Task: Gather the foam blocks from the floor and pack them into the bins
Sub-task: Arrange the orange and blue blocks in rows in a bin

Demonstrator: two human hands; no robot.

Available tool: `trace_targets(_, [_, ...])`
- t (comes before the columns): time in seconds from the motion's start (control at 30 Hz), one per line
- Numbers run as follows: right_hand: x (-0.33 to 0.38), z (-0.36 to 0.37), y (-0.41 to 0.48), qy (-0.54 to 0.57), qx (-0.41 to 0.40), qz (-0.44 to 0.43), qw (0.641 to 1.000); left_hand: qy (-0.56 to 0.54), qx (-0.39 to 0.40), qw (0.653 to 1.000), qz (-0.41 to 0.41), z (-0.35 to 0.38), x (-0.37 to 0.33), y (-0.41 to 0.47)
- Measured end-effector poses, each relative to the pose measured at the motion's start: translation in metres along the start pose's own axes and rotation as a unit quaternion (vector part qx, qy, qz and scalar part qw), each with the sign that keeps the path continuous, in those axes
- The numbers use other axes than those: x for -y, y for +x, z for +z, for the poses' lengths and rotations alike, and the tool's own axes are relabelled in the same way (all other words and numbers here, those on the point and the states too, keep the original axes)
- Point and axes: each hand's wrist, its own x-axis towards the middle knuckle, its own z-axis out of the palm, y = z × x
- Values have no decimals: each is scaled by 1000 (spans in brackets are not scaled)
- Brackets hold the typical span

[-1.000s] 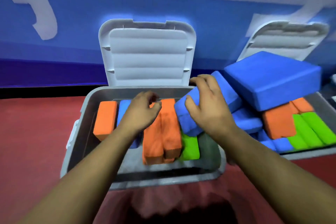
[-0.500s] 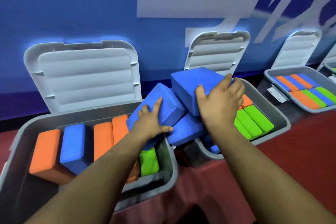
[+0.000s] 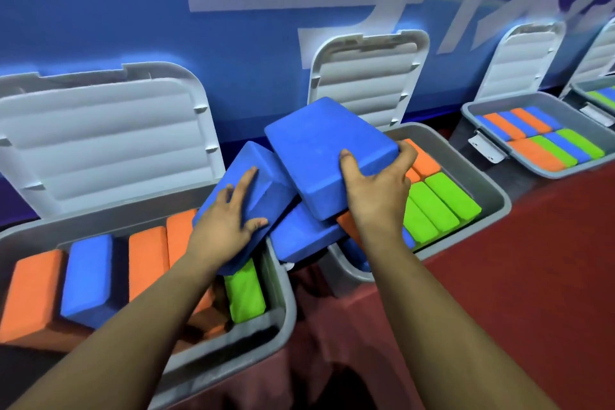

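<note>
My right hand (image 3: 376,190) grips a large blue foam block (image 3: 319,150) at its near right corner, thumb on top and fingers curled round the edge, above the middle grey bin (image 3: 492,190). My left hand (image 3: 229,220) lies flat with spread fingers on a tilted blue block (image 3: 263,183) that leans over the right end of the left grey bin (image 3: 283,316). A third blue block (image 3: 299,236) lies under both, bridging the two bins. The left bin holds upright orange, blue and green blocks; the middle one holds green and orange blocks.
Each bin's white lid (image 3: 109,136) stands open against the blue wall. Another packed grey bin (image 3: 532,130) sits to the right, and a fourth bin (image 3: 599,93) shows at the frame edge. Red floor (image 3: 499,276) lies in front of the bins.
My right hand went from the tilted blue block to the large blue block and now curls round its corner. My left hand moved from the orange blocks onto the tilted block. The view swung right.
</note>
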Motion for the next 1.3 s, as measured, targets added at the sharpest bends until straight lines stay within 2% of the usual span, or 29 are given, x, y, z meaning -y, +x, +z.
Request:
trace_targets(0.13, [-4, 2, -5, 27, -33, -70, 997, 5, -45, 999, 12, -28, 7, 3])
trace_targets(0.23, [-3, 7, -15, -27, -8, -117, 993, -5, -73, 997, 26, -36, 16, 7])
trace_targets(0.33, [-3, 16, -27, -75, 3, -163, 984, -2, -64, 996, 55, -33, 21, 6])
trace_targets(0.43, [-4, 27, -36, -103, 14, -191, 976, 59, -49, 996, 38, -28, 15, 9])
trace_targets(0.53, [-6, 35, -38, -81, 21, -177, 981, 153, -61, 986, 4, -22, 8, 18])
trace_targets(0.6, [-4, 37, -38, -68, 16, -178, 982, 176, -77, 981, 8, -26, 8, 21])
trace_targets(0.67, [1, 36, -37, -41, 19, -177, 983, 121, -90, 989, 5, -39, 11, 19])
trace_targets(0.73, [9, 37, -39, -14, 20, -195, 981, 15, -124, 992, -11, -58, 17, 9])
trace_targets(0.83, [19, 46, -47, 20, 34, -220, 975, -83, -172, 980, -59, -94, 30, -22])
trace_targets(0.93, [27, 61, -64, 40, 76, -227, 970, -115, -207, 964, -120, -125, 51, -63])
trace_targets(1.1, [38, 86, -98, 54, 183, -239, 952, -164, -233, 942, -175, -161, 90, -132])
trace_targets(1.3, [53, 108, -133, 25, 274, -253, 928, -202, -294, 902, -245, -172, 131, -183])
